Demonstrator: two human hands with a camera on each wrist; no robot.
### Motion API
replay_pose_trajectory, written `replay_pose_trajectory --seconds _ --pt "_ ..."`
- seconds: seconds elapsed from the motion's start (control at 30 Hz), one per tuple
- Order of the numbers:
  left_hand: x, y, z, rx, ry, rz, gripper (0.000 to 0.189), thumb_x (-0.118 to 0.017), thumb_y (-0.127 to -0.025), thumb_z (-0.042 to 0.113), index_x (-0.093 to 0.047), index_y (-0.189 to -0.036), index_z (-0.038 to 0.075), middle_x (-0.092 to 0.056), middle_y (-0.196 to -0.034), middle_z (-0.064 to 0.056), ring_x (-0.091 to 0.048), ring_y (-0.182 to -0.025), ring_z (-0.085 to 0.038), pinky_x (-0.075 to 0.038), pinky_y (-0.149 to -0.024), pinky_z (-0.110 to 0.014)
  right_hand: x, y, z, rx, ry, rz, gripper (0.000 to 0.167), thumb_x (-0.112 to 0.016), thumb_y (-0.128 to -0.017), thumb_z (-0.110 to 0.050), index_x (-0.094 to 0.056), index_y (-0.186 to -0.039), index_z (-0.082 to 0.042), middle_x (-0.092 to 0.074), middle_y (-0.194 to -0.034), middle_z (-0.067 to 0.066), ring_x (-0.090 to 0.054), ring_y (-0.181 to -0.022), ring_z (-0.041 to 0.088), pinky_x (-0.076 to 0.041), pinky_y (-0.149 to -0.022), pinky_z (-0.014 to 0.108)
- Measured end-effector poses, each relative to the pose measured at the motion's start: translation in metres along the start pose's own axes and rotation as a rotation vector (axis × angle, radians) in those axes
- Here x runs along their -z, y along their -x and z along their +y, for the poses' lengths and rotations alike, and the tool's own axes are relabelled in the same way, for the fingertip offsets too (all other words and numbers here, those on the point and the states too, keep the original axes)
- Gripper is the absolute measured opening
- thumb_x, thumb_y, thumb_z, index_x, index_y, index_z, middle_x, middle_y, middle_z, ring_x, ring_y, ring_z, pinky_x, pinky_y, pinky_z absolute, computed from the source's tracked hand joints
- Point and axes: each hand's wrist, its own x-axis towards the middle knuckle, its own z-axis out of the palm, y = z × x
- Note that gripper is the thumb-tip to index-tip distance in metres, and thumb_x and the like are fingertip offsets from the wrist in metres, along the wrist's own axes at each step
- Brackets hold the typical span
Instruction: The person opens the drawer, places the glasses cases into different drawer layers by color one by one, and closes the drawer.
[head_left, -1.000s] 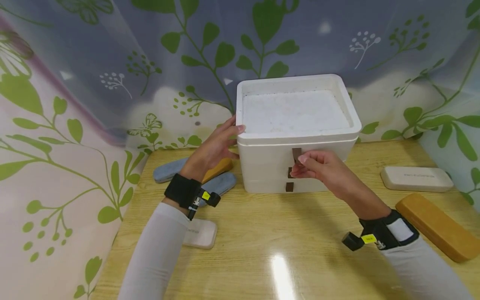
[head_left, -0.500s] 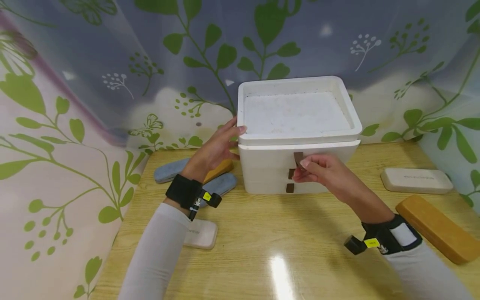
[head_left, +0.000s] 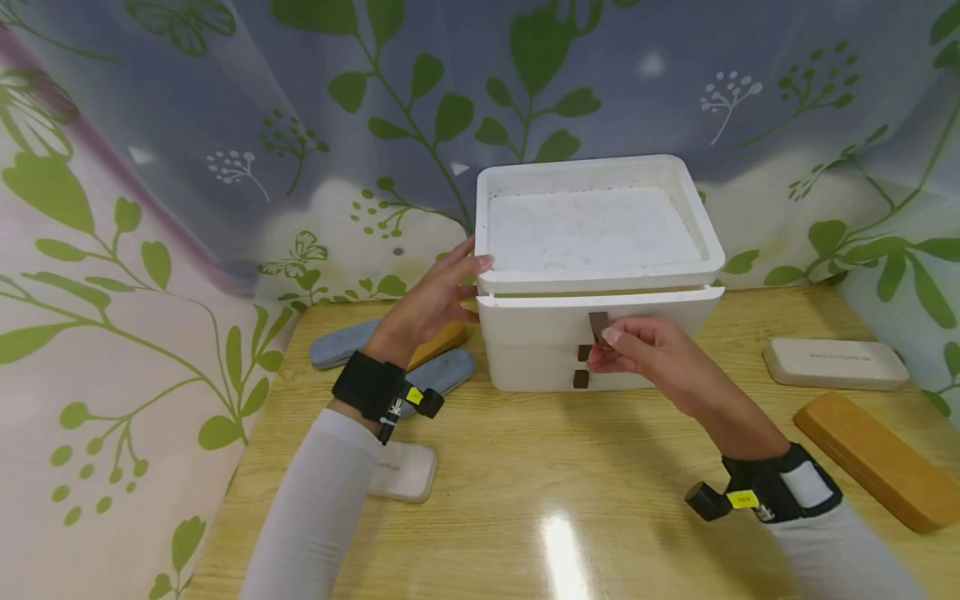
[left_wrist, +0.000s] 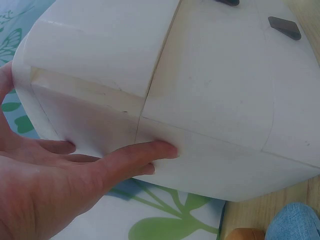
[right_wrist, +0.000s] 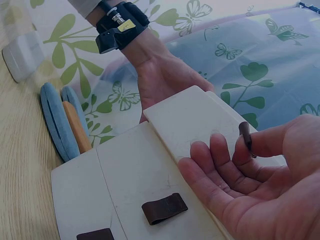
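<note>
While the thumb and index finger of the right hand [head_left: 648, 346] pinch the uppermost brown pull tab [head_left: 597, 326], its other fingers [right_wrist: 202, 156] are bent in front of the unit. The left hand [head_left: 435, 297] has its fingers [left_wrist: 160, 149] spread along the side wall, with the thumb on the top rim. Between the hands, the top drawer [head_left: 532, 319] juts slightly from the white drawer unit [head_left: 600, 277], leaving a narrow gap under the rim. Two more tabs sit below on the front, a middle tab [head_left: 583, 353] and a lowest tab [head_left: 581, 380]. Left of the unit, near the left wrist, lie a blue case [head_left: 442, 369], an orange case [head_left: 441, 339] and another blue case [head_left: 339, 344]; a pale case [head_left: 408, 472] is partly hidden by the left forearm. Farther right on the wooden desk [head_left: 487, 542] are a cream case with lettering [head_left: 836, 364] and a larger-looking orange case [head_left: 877, 463], set at an angle. Leaf-patterned cloth [head_left: 420, 50] hangs behind everything.
</note>
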Motion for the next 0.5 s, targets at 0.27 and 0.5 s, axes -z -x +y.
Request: replay_pose_trajectory --seconds 0.27,0.5 --pt "0.0006 0.0007 -0.0002 -0.005 -0.018 0.003 0.073 -0.054 -0.098 0.042 -0.023 -0.164 0.04 -0.042 -0.161 -0.011 -0.048 -0.143 -0.043 -0.053 -0.097 -0.061 -0.0019 0.0038 0.003 0.024 0.038 0.005 0.029 -0.046 -0.111 -0.014 -0.062 -0.101 0.008 -0.072 -0.099 -0.001 -0.076 -0.097 0.013 -0.06 -0.092 0.025" --pt "0.0015 0.0004 -0.001 -0.007 -0.022 0.009 0.073 -0.054 -0.098 0.043 -0.023 -0.164 0.04 -0.04 -0.163 -0.01 -0.044 -0.146 -0.044 -0.053 -0.097 -0.062 -0.0041 0.0069 0.0025 0.007 0.076 0.019 0.03 -0.047 -0.111 -0.015 -0.064 -0.104 0.009 -0.073 -0.099 -0.002 -0.076 -0.098 0.013 -0.059 -0.093 0.023"
